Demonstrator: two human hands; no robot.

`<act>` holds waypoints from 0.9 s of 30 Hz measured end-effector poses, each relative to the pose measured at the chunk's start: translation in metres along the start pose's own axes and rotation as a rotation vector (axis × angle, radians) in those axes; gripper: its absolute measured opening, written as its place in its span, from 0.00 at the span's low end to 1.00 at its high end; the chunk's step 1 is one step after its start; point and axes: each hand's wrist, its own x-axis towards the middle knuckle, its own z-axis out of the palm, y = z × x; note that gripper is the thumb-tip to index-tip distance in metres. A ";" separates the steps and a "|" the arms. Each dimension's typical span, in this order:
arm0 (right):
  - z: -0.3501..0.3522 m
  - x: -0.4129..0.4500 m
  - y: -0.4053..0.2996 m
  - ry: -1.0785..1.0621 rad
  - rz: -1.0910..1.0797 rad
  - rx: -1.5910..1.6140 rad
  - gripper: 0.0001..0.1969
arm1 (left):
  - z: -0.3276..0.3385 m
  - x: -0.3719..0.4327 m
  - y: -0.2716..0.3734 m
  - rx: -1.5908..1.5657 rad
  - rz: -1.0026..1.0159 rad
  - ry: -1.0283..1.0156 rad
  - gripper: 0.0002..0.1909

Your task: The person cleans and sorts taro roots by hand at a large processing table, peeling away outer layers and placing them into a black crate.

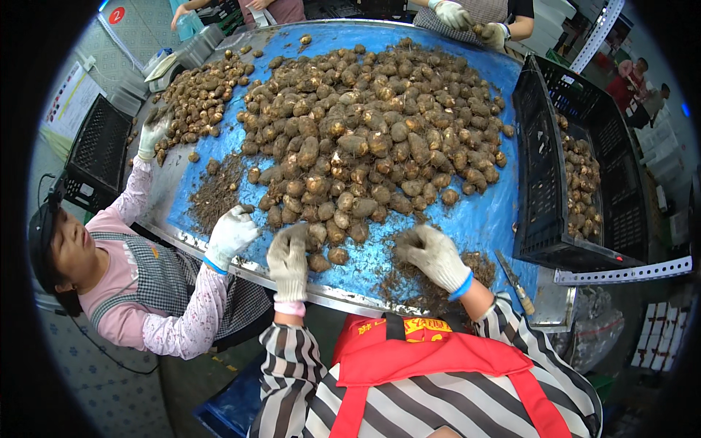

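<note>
A large heap of small brown taro corms (pixel 378 131) covers much of a blue plastic sheet (pixel 257 191) on a metal-edged table. My left hand (pixel 288 257), in a soiled knitted glove, is at the heap's near edge beside a few loose corms (pixel 337 255). Its fingers curl downward, and I cannot tell whether they hold anything. My right hand (pixel 435 256), gloved with a blue band at the wrist, is curled over a pile of dark peelings and root fibres (pixel 408 284). Whatever may be inside its fingers is hidden.
A knife (pixel 513 280) with a wooden handle lies right of my right hand. Beyond it stands a black plastic crate (pixel 580 246) with corms inside. At left, a co-worker's gloved hand (pixel 233 235) is close to mine; cleaner corms (pixel 205 93) lie farther back. Another person's gloved hands (pixel 473 27) work opposite.
</note>
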 end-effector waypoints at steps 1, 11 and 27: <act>0.000 0.011 -0.008 0.016 -0.111 -0.100 0.17 | 0.004 -0.009 0.003 -0.050 0.014 0.051 0.15; 0.036 0.086 -0.034 0.007 -0.281 -0.734 0.22 | 0.008 -0.054 -0.025 -0.117 -0.095 0.036 0.19; 0.023 0.066 0.010 0.427 -0.362 -0.050 0.26 | 0.016 -0.056 -0.043 -0.107 -0.027 0.049 0.20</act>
